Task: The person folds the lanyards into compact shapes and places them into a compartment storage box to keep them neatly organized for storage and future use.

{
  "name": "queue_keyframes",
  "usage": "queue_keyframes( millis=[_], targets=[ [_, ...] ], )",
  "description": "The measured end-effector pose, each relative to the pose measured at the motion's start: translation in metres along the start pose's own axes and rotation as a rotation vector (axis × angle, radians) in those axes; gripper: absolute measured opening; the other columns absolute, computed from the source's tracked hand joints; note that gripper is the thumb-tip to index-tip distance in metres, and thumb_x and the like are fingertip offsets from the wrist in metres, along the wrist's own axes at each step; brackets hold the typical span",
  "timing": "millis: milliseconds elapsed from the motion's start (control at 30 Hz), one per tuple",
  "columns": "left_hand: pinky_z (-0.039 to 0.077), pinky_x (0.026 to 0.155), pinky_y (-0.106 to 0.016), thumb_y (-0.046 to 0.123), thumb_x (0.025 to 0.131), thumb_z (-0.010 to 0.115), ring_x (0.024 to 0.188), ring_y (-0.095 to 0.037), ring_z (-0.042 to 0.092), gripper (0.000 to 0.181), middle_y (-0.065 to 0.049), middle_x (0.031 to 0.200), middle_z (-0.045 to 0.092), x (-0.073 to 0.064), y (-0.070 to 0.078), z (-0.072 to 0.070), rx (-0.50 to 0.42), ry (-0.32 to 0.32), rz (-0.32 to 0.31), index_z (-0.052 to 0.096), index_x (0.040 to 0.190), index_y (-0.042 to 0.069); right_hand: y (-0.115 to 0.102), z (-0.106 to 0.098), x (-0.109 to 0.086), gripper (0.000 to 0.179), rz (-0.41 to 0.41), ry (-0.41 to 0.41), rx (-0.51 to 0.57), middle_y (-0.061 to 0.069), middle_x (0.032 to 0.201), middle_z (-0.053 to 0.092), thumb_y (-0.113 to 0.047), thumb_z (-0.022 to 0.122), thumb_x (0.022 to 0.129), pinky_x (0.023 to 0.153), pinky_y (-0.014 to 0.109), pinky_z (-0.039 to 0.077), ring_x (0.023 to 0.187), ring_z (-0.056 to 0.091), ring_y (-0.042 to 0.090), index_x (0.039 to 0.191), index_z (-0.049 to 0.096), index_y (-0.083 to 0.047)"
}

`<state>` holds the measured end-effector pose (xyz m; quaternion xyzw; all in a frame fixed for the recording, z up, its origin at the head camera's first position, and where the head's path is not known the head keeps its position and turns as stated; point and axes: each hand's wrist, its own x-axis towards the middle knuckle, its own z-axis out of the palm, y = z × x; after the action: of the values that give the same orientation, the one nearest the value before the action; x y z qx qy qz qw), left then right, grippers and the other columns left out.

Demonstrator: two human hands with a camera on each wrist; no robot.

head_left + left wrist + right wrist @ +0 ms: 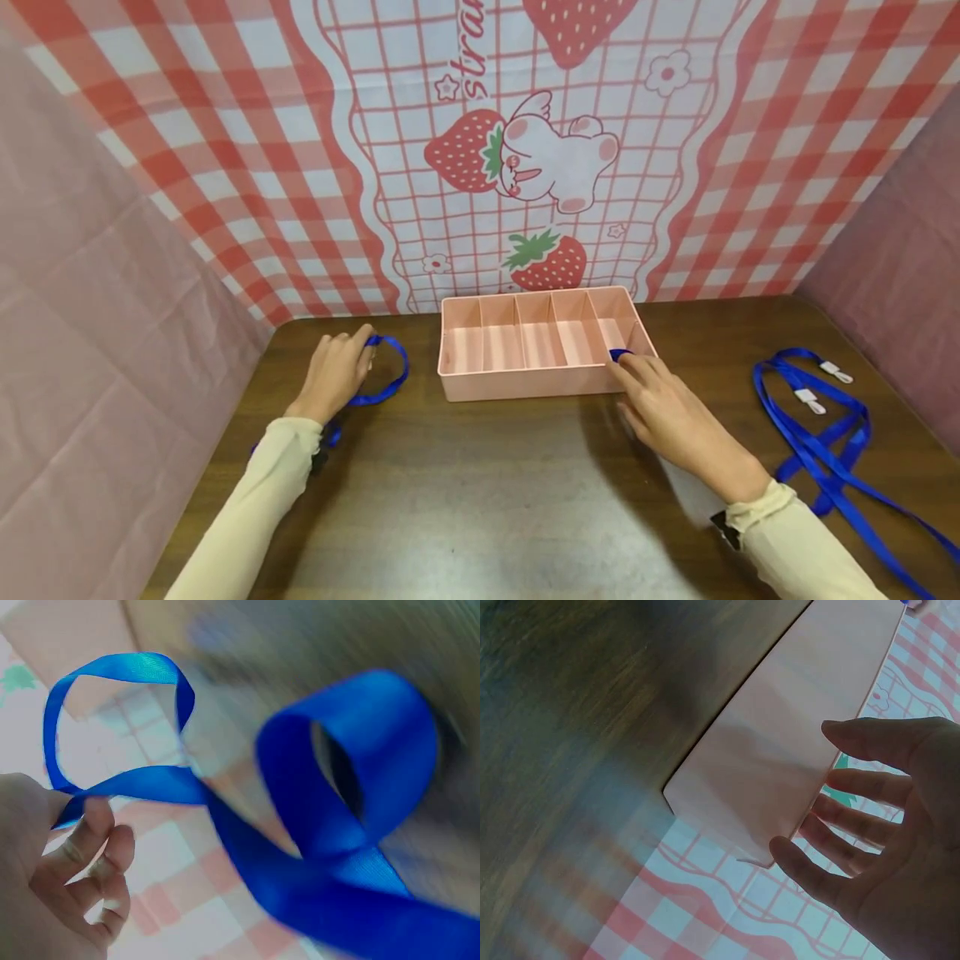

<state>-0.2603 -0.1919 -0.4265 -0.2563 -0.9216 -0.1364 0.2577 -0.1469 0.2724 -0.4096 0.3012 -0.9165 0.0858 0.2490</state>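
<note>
My left hand [337,372] pinches a blue lanyard strap [386,397] between thumb and fingers, near the table's far left. The strap bends into a loop beyond the fingertips. In the left wrist view, another wide curl of the blue strap [390,750] hangs close to the camera. My right hand [671,408] reaches over the front right corner of a pink divided box [525,385], its fingers spread and slightly bent in the right wrist view. A bit of dark blue strap [618,354] shows at its fingertips in the rightmost compartment; the rest is hidden behind the hand.
More blue lanyards [825,467] with white plastic clips [810,402] lie loosely on the right of the brown wooden table [465,500]. Some blue strap [332,435] shows beside the left wrist. Behind the box hangs a red-and-white checked strawberry cloth [405,167].
</note>
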Motion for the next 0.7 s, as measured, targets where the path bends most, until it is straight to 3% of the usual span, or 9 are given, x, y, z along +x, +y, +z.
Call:
queue_keyframes(
  millis=[133, 233, 433, 533, 700],
  targets=[
    [0.046, 0.061, -0.038, 0.004, 0.093, 0.065, 0.058, -0.02, 0.055, 0.012, -0.005, 0.073, 0.067, 0.004, 0.013, -0.006, -0.179, 0.008, -0.039, 0.066, 0.105, 0.007, 0.0, 0.0, 0.001, 0.057, -0.001, -0.009, 0.006, 0.03, 0.122, 0.056, -0.001, 0.079, 0.074, 0.084, 0.057, 0.049, 0.112, 0.052, 0.045, 0.126, 0.058, 0.01],
    [0.042, 0.054, -0.033, 0.001, 0.091, 0.064, 0.055, -0.015, 0.047, 0.017, -0.001, 0.069, 0.062, 0.005, 0.023, -0.01, -0.281, -0.013, -0.089, 0.067, 0.106, 0.008, -0.001, 0.002, 0.003, 0.054, 0.004, -0.008, 0.02, 0.031, 0.121, 0.057, -0.001, 0.078, 0.075, 0.092, 0.056, 0.046, 0.112, 0.052, 0.046, 0.124, 0.059, 0.011],
    [0.035, 0.05, -0.029, -0.001, 0.091, 0.06, 0.051, -0.013, 0.04, 0.021, 0.005, 0.06, 0.048, 0.004, 0.037, -0.018, -0.344, 0.024, -0.099, 0.065, 0.107, 0.011, 0.0, 0.005, 0.004, 0.056, 0.019, -0.015, 0.03, 0.031, 0.122, 0.058, 0.0, 0.081, 0.072, 0.094, 0.057, 0.044, 0.112, 0.051, 0.047, 0.123, 0.06, 0.01],
    [0.039, 0.051, -0.027, -0.003, 0.091, 0.059, 0.053, -0.013, 0.045, 0.021, 0.003, 0.065, 0.056, 0.004, 0.045, -0.025, -0.405, 0.052, -0.079, 0.065, 0.107, 0.01, -0.001, 0.004, 0.004, 0.056, 0.031, -0.023, 0.032, 0.031, 0.122, 0.058, -0.001, 0.081, 0.072, 0.094, 0.057, 0.045, 0.111, 0.052, 0.047, 0.123, 0.06, 0.009],
    [0.049, 0.055, -0.022, -0.009, 0.091, 0.058, 0.069, -0.015, 0.067, 0.021, -0.002, 0.085, 0.073, 0.004, 0.064, -0.037, -0.604, 0.052, -0.055, 0.066, 0.104, 0.005, -0.004, 0.0, 0.006, 0.048, 0.048, -0.01, 0.045, 0.029, 0.12, 0.06, 0.001, 0.076, 0.078, 0.095, 0.055, 0.045, 0.111, 0.054, 0.046, 0.123, 0.061, 0.01]
  ],
)
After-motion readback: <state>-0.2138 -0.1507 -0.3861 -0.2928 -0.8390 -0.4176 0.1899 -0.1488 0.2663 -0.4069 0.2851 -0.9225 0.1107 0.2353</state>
